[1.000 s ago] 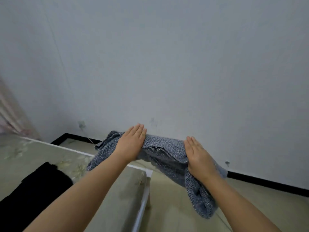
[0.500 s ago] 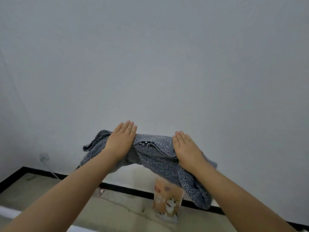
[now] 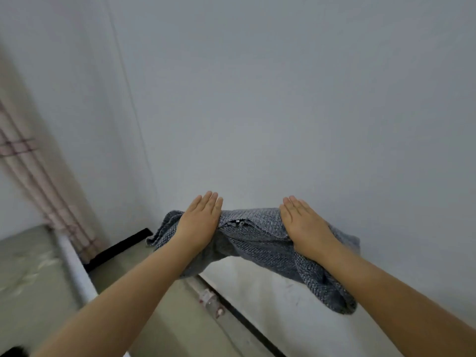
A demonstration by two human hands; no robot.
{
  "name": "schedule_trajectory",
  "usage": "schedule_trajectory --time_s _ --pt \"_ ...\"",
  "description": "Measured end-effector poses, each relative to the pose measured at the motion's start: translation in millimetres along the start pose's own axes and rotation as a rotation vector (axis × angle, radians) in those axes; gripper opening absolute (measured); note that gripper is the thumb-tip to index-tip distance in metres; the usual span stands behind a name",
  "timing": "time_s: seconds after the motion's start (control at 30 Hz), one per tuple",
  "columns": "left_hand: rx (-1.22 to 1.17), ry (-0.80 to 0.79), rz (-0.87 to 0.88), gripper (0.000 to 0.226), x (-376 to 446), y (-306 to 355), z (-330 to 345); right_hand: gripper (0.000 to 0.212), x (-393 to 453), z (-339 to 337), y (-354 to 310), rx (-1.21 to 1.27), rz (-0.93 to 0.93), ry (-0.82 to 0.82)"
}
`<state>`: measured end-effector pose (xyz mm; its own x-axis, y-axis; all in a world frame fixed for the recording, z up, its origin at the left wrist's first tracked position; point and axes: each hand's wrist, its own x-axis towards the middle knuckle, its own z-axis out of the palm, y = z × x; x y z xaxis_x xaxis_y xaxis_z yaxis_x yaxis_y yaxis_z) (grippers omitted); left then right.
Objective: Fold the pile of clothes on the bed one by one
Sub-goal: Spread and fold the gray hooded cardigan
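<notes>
Knitwear — a grey-blue knitted garment (image 3: pixel 260 243) — hangs in the air in front of a plain pale wall (image 3: pixel 283 99), stretched between two hands. The left hand (image 3: pixel 199 222) and the right hand (image 3: pixel 304 225) lie on top of it with fingers straight and together; whether the thumbs pinch the cloth beneath cannot be told. Its coarse weave sags between them, bunched ends drooping past each wrist. Below and left of the garment lies the bed (image 3: pixel 28 279) — pale green, with a white edge; a curtain (image 3: pixel 38 176) hangs beyond it.
</notes>
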<state>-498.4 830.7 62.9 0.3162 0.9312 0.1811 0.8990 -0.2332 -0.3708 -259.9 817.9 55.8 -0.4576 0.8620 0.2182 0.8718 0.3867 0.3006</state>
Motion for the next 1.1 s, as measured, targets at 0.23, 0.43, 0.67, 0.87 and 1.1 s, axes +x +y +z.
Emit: schedule_trajectory --time_s 0.23,0.43,0.67,0.87,1.1 --pt "0.064 -0.135 -0.338 0.053 14 -113 57 0.072 174 40 -60 0.152 -0.357 0.098" --pt "0.118 -0.229 -0.536 0.052 18 -223 107 0.073 308 59 -151 0.302 -0.566 0.062" --pt "0.178 -0.327 -0.725 0.053 34 -353 139 0.074 464 46 -240 0.392 -0.775 0.117" --pt "0.242 -0.386 -0.873 0.054 56 -450 185 0.076 593 48 -308 0.409 -0.921 0.199" --pt "0.284 -0.499 -1.032 0.055 66 -556 234 0.063 729 52 -409 0.473 -1.131 0.239"
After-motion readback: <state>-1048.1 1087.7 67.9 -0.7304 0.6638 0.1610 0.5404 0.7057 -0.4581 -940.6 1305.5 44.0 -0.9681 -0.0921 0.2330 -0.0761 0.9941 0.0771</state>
